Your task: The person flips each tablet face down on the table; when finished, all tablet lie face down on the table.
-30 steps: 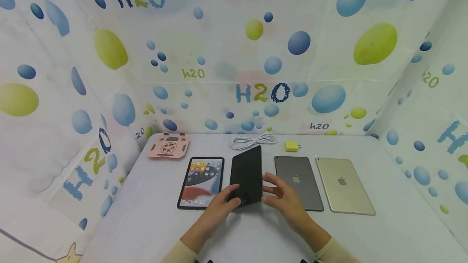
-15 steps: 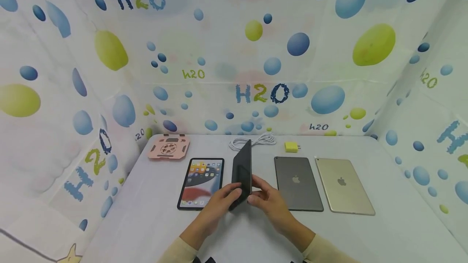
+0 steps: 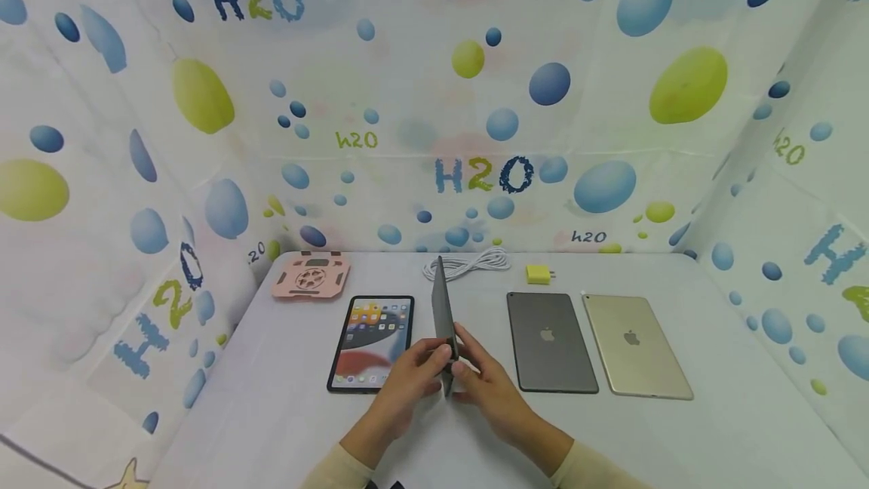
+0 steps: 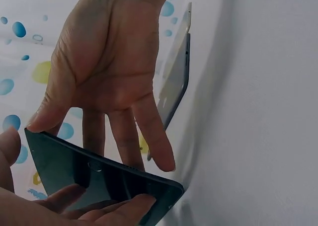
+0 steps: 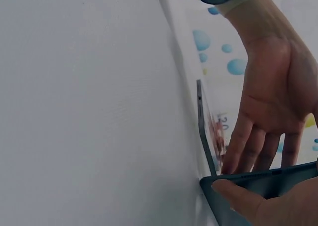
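A dark tablet (image 3: pixel 443 308) stands on edge in mid-table, seen almost edge-on in the head view. My left hand (image 3: pixel 410 376) holds its near left side, and my right hand (image 3: pixel 492 395) grips it from the right. The left wrist view shows its black screen (image 4: pixel 112 179) and round home button, with left fingertips (image 4: pixel 139 203) lying on the glass. There the right thumb (image 4: pixel 47 116) rests at the tablet's edge while the other right fingers go behind it. A tablet with a lit screen (image 3: pixel 372 338) lies beside my left hand.
To the right, a dark grey tablet (image 3: pixel 553 353) and a gold tablet (image 3: pixel 641 353) lie back-up. A pink plate with a round cut-out pattern (image 3: pixel 311 278), a coiled white cable (image 3: pixel 468 266) and a yellow charger plug (image 3: pixel 538 275) sit along the back. Patterned curtains (image 3: pixel 421 96) enclose the table.
The held tablet has turned from showing its screen to almost edge-on, its top swinging left. My right hand has moved left with it, close to the left hand.
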Action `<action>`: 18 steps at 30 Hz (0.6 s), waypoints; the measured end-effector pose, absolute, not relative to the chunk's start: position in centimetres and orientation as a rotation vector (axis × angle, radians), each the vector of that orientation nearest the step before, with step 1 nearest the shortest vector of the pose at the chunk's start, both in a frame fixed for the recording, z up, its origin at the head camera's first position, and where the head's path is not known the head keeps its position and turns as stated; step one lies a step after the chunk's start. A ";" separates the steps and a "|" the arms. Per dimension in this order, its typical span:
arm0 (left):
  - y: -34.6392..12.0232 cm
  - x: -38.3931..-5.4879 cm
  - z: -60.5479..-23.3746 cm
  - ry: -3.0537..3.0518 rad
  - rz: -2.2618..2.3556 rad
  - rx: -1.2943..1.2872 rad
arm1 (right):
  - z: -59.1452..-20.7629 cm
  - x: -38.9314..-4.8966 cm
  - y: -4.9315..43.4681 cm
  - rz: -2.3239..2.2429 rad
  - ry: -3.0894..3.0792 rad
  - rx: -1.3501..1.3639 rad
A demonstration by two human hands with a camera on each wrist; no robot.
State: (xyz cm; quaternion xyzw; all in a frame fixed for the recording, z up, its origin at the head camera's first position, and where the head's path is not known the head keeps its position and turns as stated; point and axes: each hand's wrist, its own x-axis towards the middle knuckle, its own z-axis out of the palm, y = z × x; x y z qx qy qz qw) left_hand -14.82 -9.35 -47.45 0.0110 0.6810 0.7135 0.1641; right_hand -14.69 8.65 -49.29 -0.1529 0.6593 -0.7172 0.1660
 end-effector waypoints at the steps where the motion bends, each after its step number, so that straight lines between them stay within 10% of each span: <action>1: -9.3 -14.8 -47.5 1.940 2.043 0.024 | -49.3 -14.6 8.5 -2.041 1.874 -0.436; 18: -9.8 -14.8 -47.0 1.708 2.243 0.025 | -49.3 -14.3 8.6 -1.889 2.075 -0.525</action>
